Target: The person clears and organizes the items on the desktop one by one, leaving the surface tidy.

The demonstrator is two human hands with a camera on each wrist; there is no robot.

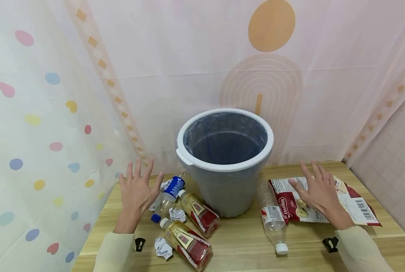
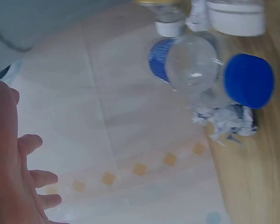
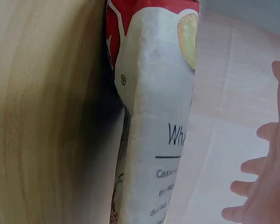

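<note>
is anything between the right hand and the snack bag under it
Nothing visible. The right hand hovers open directly over the snack bag on the table. The clear bottle lies beside the bag, left of the hand, not between them.

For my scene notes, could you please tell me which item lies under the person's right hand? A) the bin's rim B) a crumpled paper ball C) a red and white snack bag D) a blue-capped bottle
C: the right hand, fingers spread, is over the red and white snack bag on the table.
</note>
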